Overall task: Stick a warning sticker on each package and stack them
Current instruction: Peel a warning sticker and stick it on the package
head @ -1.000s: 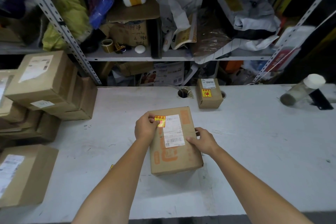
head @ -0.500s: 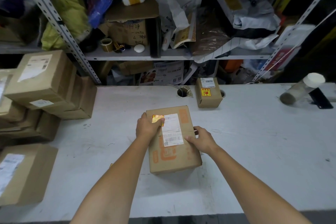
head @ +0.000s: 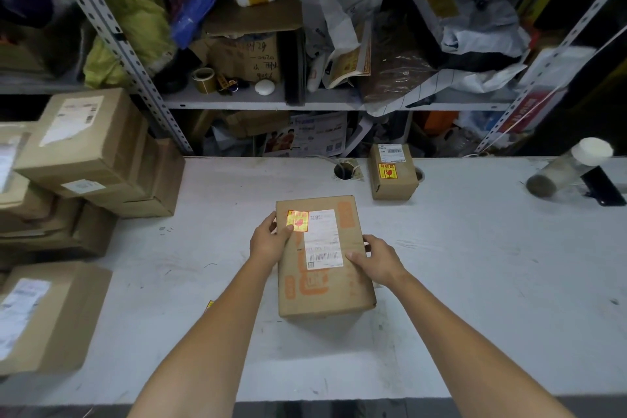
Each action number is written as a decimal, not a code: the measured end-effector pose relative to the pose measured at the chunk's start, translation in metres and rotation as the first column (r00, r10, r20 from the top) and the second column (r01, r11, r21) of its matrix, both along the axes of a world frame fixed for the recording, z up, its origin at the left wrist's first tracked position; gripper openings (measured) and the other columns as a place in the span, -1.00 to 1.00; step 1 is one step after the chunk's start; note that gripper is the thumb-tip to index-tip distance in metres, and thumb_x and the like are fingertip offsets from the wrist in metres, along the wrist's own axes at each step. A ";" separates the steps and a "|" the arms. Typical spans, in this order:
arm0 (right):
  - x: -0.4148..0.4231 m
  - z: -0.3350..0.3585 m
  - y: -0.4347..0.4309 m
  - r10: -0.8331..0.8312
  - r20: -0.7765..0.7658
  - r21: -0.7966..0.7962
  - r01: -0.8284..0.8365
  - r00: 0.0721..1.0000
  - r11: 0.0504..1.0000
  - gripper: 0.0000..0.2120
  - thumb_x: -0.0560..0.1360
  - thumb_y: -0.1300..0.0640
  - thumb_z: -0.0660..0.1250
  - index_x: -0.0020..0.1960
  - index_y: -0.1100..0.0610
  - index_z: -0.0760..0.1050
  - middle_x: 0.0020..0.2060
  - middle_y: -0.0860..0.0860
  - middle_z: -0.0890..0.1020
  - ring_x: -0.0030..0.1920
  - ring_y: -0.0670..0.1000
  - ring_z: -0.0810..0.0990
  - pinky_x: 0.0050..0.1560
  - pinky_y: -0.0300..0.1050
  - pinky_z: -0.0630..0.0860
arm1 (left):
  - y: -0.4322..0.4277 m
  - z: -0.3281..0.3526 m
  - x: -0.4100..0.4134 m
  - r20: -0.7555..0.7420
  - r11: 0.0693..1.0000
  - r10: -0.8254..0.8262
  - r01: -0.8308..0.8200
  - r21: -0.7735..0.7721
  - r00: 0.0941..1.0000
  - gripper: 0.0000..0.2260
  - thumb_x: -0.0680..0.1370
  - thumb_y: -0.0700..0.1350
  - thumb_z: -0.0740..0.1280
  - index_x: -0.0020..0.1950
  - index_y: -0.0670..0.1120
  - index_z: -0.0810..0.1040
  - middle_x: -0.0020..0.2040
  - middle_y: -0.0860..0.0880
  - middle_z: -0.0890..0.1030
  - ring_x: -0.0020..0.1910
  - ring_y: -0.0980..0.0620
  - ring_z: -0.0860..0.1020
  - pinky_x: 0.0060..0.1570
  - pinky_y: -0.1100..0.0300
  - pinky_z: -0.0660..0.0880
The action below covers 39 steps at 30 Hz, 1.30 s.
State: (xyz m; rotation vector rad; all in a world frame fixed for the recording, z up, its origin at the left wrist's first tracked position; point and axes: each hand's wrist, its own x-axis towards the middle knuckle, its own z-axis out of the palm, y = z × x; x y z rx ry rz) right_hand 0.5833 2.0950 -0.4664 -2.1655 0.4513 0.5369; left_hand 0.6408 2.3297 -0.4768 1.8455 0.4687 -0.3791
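A brown cardboard package point(head: 349, 288) with orange print and a white shipping label lies on the white table point(head: 475, 282) in front of me. A yellow and red warning sticker point(head: 298, 220) is on its top left corner. My left hand point(head: 269, 241) grips the package's left edge, with the thumb on top at the sticker's lower edge. My right hand point(head: 375, 258) holds the right edge, thumb on top beside the label. A small package point(head: 393, 176) bearing the same kind of sticker stands at the table's back edge.
Several brown packages point(head: 88, 159) are piled at the table's left, with another one point(head: 40, 316) at the near left. A clear jar with a white lid point(head: 570, 166) lies at the far right. Cluttered metal shelves point(head: 271, 98) rise behind the table.
My left thumb has slid down off the sticker to its lower edge, so the sticker now shows in full. The package has shifted a little.
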 end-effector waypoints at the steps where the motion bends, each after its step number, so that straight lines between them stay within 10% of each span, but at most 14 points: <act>1: 0.000 0.000 0.000 0.001 -0.008 0.006 -0.001 1.000 1.000 -0.52 0.52 -0.05 0.39 0.39 0.05 0.43 0.22 -0.02 0.60 0.17 0.01 0.58 0.21 0.02 0.53 | 0.001 0.000 -0.007 -0.016 1.000 -0.018 0.018 0.001 1.000 -0.46 0.54 -0.02 0.40 0.50 0.05 0.35 0.33 -0.01 0.53 0.24 -0.06 0.54 0.23 -0.09 0.52; 39: -0.040 0.064 -0.108 -0.365 0.015 0.110 0.361 0.931 0.926 -0.47 0.51 0.00 0.40 0.44 0.01 0.37 0.16 0.03 0.61 0.09 0.09 0.61 -0.03 0.01 0.60 | -0.117 0.060 -0.044 -0.034 0.926 -0.344 0.333 -0.176 0.938 -0.60 0.56 -0.08 0.38 0.39 0.00 0.44 0.16 -0.04 0.61 0.08 -0.07 0.61 0.13 -0.10 0.57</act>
